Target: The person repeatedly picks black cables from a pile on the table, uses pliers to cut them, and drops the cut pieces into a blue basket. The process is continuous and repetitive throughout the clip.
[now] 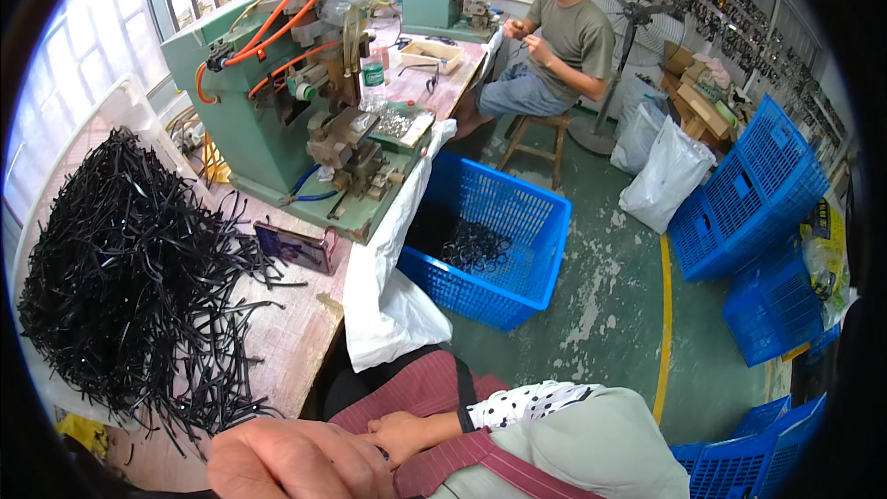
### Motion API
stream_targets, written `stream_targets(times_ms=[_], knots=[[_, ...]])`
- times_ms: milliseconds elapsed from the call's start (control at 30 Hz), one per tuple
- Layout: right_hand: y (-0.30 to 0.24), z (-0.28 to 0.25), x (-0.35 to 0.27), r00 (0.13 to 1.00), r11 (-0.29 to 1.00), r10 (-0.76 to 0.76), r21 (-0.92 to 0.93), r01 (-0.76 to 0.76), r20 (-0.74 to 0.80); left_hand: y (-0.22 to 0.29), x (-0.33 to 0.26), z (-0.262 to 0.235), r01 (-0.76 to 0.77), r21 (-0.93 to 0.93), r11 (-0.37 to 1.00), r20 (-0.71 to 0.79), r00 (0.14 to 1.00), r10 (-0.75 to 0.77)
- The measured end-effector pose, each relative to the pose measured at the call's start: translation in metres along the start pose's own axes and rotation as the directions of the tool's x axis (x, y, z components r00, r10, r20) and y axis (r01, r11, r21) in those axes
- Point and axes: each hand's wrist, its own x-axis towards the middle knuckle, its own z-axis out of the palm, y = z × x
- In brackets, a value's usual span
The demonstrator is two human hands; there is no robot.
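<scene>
Hands resting by the strip pile
Both hands (370,453) empty, loosely curled at the apron; black strips (129,268) on the worktop (286,333) look light, springy, tangled—pinch one near its end.

Black strips (129,277) heaped on pale worn bench (286,333). Machine (268,92) painted green, orange hoses (286,18) attached. Crate (504,240) blue. Sleeve (531,402) white, black-dotted. Apron (416,388) striped maroon. Floor line (663,323) yellow.

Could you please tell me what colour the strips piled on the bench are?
The strips are black, seen in the head view.
</scene>
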Motion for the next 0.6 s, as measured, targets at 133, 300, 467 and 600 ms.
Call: stream_targets(times_ms=[133, 300, 467, 600], knots=[[0.000, -0.005, 0.001, 1.000, 1.000, -0.011, -0.023, 0.012, 0.022, 0.005, -0.019, -0.004, 0.073, 0.030, 0.997, -0.219, 0.973, -0.065], [0.018, 0.015, 0.011, 0.999, 0.999, -0.035, 0.014, 0.035, -0.022, 0.006, -0.060, -0.018, 0.132, 0.215, 0.968, -0.537, 0.844, 0.004], [0.020, 0.011, 0.018, 0.999, 0.999, -0.050, 0.021, 0.049, 0.018, 0.010, -0.113, -0.046, 0.249, 0.221, 0.943, -0.759, 0.651, 0.006], [0.019, 0.005, 0.016, 0.999, 1.000, -0.025, -0.014, 0.025, 0.040, 0.007, -0.171, -0.065, 0.317, 0.074, 0.945, -0.933, 0.357, -0.047]])
